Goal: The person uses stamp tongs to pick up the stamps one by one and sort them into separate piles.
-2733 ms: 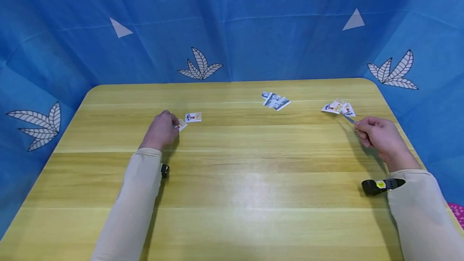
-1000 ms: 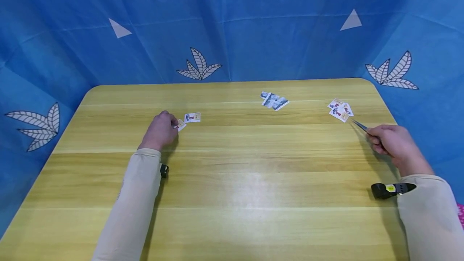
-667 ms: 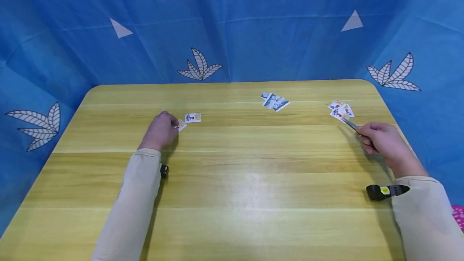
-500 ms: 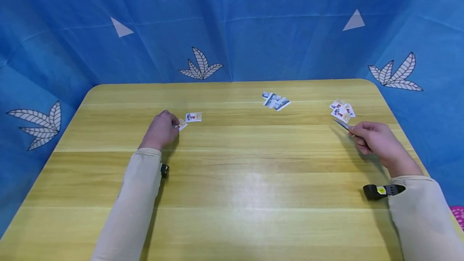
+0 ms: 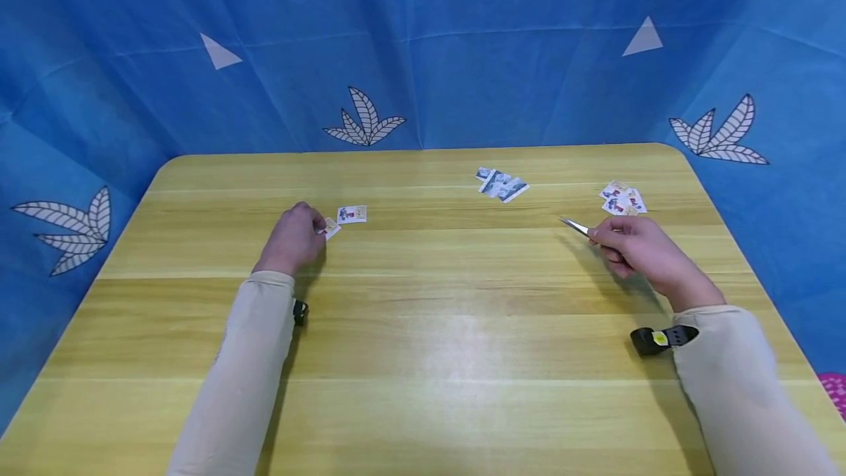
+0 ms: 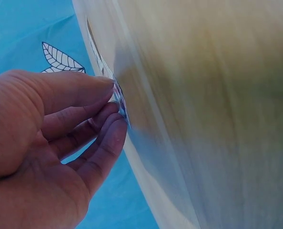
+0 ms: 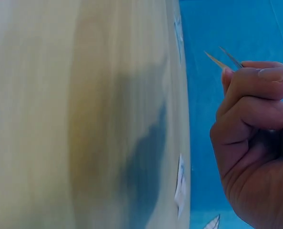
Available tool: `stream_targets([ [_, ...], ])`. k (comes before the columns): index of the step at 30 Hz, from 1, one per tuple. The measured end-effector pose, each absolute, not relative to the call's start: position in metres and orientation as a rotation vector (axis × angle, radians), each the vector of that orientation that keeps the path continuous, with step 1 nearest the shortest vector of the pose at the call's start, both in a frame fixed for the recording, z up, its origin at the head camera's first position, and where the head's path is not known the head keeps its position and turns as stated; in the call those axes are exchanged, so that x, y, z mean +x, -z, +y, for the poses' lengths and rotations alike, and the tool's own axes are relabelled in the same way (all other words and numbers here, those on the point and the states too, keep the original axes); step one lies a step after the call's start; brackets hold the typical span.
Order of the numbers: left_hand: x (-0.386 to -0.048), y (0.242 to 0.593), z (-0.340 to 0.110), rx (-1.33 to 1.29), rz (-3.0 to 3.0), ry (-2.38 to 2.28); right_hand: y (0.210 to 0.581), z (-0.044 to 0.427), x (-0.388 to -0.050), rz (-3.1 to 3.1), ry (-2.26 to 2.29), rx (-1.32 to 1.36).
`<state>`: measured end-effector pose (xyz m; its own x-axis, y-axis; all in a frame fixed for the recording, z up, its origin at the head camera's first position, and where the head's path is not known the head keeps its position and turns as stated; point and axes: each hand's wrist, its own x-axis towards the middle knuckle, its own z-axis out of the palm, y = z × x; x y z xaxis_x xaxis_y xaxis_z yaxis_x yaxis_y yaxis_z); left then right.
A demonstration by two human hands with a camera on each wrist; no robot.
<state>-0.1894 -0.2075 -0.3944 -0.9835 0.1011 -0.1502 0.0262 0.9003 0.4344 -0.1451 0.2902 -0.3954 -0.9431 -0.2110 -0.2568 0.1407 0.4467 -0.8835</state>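
At the left of the table, my left hand (image 5: 291,237) pinches the edge of a small colour-printed stamp (image 5: 333,228); its fingertips partly cover it. Another such stamp (image 5: 352,214) lies flat just beyond. My right hand (image 5: 637,248) holds slim metal tweezers (image 5: 576,227) above the table, pointing left. In the right wrist view the two tweezers tips (image 7: 209,56) stand apart with nothing between them. Behind that hand, several colour stamps (image 5: 619,206) overlap in a small pile, its near edge partly covered by the hand.
Several blue-grey stamps (image 5: 494,182) overlap near the back edge, right of centre. The wooden table (image 5: 423,300) meets a blue patterned cloth (image 5: 449,87) at its back and sides. Something pink (image 5: 836,391) shows at the far right edge.
The tweezers, first at a tilted stamp by the right pile, left it flat on the pile's near side. They touched it again, then moved left with my right hand. My left hand stays put.
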Motion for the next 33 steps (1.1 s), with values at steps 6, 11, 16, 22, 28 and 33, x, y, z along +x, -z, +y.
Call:
stream_targets([
  [6, -0.188, 0.394, -0.209, 0.095, 2.883, -0.665, 0.393, 0.271, -0.153, 2.331, 1.517, -0.115],
  [11, -0.189, 0.396, -0.21, 0.112, 2.888, -0.665, 0.395, 0.251, -0.159, 2.265, 1.531, -0.152],
  [16, -0.188, 0.397, -0.21, 0.112, 2.884, -0.665, 0.397, 0.23, -0.167, 2.267, 1.473, -0.171],
  [22, -0.189, 0.396, -0.208, 0.108, 2.906, -0.645, 0.4, 0.207, -0.176, 2.27, 1.451, -0.216],
  [28, -0.19, 0.395, -0.209, 0.109, 2.904, -0.642, 0.403, 0.189, -0.18, 2.288, 1.428, -0.257],
  [33, -0.189, 0.395, -0.208, 0.111, 2.902, -0.638, 0.406, 0.177, -0.181, 2.258, 1.446, -0.275],
])
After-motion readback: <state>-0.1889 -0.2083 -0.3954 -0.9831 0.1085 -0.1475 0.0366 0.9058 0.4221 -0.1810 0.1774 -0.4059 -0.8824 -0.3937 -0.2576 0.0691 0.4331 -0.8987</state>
